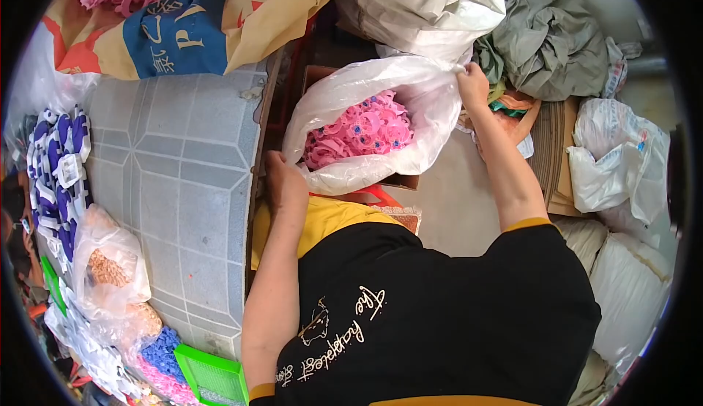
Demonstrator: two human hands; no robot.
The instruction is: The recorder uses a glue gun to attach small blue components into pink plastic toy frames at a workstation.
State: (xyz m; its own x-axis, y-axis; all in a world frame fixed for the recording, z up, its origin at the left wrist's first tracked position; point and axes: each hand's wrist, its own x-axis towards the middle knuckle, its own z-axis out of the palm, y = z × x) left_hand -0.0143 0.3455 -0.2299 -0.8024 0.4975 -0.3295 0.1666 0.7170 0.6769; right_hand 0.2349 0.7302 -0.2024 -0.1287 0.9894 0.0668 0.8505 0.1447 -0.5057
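Observation:
A large translucent white plastic bag (421, 153) stands wide open in front of me, lined into a cardboard box (316, 76). Inside it lies a heap of small pink plastic pieces (366, 129), some with blue dots. At the bag's near left edge, my left hand (285, 183) is closed on the rim; its fingertips are partly hidden. My right hand (474, 87) pinches the far right part of the rim, arm stretched out. Between them the rim is pulled apart.
Left is a grey tiled tabletop (198, 223); a printed paper sack (242, 21) with pink pieces lies across its far end. Along its left side sit a clear bag of tan bits (110, 267) and a green tray (211, 377). Stacked cardboard (553, 157) and white bags (615, 161) stand right.

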